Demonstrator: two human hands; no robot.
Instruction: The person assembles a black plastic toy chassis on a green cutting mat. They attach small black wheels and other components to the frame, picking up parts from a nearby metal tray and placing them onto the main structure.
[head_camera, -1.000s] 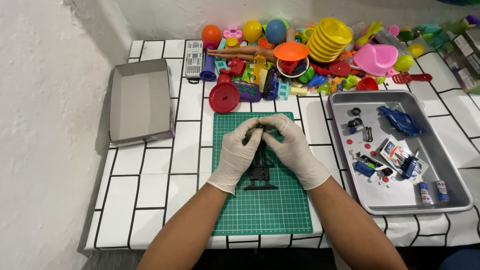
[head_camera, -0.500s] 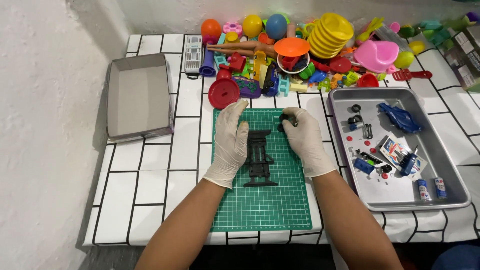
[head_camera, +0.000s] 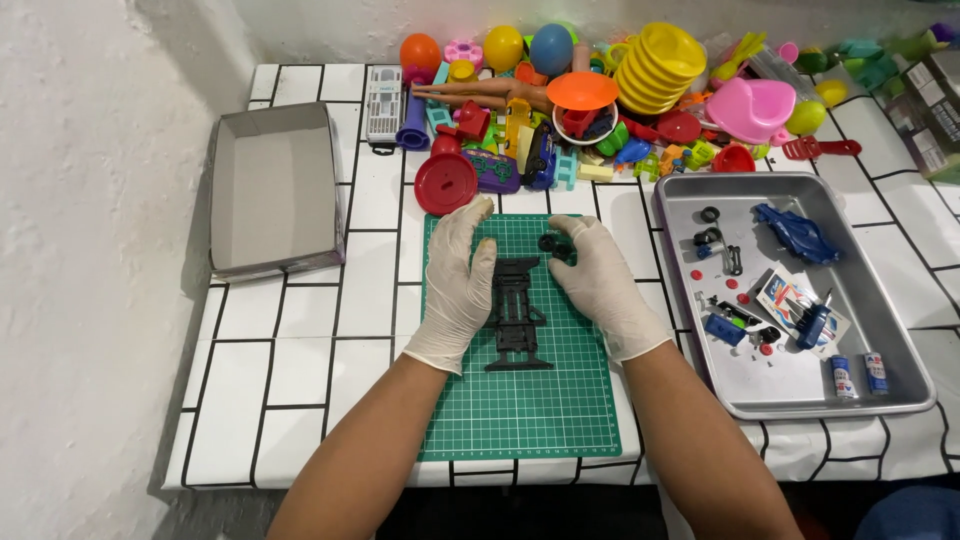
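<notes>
Black plastic toy-car chassis (head_camera: 517, 313) is lying lengthwise on the green cutting mat (head_camera: 520, 410), between two gloved hands. The left hand (head_camera: 456, 285) is resting flat along its left edge, fingers extended and gripping nothing, only steadying the frame. The right hand (head_camera: 600, 280) is curling its fingertips around a small black wheel (head_camera: 549, 243) at the chassis's far right corner, pinching it loosely.

Beside the mat, a metal tray (head_camera: 900, 340) is holding a blue car body (head_camera: 797, 232), more wheels, small red parts and two small batteries. A grey cardboard box (head_camera: 272, 190) is sitting to the left, and a heap of bright plastic toys (head_camera: 600, 90) is crowding the wall.

Judging from this, the wheel could be slipping from that light pinch and rolling into the toy heap, and pressing unevenly could be tilting the chassis off the mat.
</notes>
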